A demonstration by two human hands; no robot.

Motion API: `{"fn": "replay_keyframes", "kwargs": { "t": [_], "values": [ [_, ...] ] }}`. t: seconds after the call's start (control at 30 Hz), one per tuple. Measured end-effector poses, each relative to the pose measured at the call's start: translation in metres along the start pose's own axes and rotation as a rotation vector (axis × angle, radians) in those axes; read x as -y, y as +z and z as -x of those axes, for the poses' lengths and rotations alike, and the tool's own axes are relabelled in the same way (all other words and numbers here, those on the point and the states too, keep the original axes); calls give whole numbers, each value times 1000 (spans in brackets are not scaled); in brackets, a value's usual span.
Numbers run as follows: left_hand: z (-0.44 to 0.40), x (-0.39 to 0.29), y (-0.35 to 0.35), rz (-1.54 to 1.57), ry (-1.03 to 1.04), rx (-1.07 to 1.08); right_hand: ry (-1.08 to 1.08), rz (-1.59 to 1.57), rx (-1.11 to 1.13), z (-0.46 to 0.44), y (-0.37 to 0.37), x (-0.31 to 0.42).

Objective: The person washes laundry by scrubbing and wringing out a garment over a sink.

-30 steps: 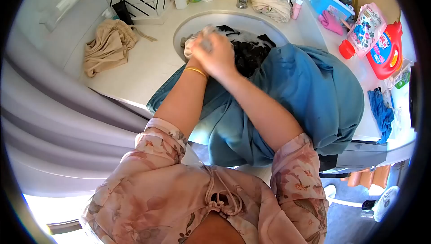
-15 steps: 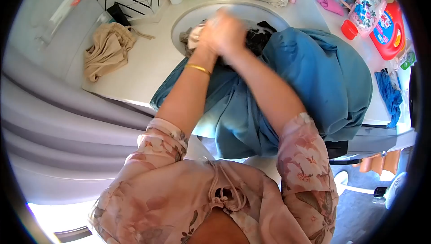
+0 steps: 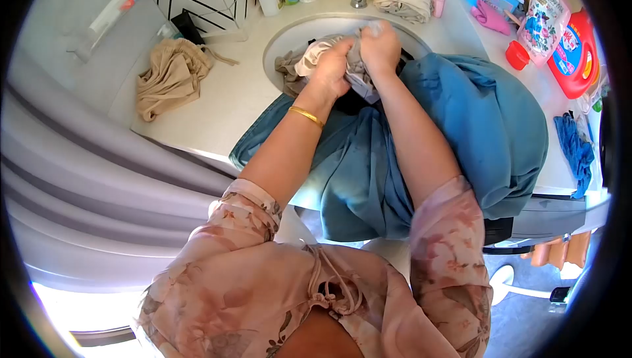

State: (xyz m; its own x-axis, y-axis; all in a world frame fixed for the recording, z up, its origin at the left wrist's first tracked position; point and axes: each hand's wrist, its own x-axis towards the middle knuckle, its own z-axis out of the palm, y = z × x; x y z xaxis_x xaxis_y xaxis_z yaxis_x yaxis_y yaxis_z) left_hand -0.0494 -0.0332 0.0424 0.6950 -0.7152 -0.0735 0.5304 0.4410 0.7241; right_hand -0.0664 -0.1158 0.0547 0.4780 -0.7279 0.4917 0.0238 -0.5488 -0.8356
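Below, blue cloth (image 3: 477,127) overlaps the basin (image 3: 271,45) while both hands (image 3: 332,68) (image 3: 380,48) grip beige cloth (image 3: 311,59).

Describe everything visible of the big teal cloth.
The big teal cloth looks like smooth fabric, creased, with a hem-like border at left. It spills over the front rim of the white oval basin and the pale countertop, bulges on the right, and hangs past its front edge. The left forearm and right forearm reach over it; contact unclear.
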Motion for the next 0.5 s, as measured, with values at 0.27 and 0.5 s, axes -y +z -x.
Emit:
{"fn": "replay_keyframes", "kwargs": {
  "t": [0.27,0.5],
  "values": [
    [-12,-3,-64,137,191,154,-272,327,339,41,5,35],
    [7,-18,9,95,2,42,108,-228,461,-29,-33,-20]
  ]
}}
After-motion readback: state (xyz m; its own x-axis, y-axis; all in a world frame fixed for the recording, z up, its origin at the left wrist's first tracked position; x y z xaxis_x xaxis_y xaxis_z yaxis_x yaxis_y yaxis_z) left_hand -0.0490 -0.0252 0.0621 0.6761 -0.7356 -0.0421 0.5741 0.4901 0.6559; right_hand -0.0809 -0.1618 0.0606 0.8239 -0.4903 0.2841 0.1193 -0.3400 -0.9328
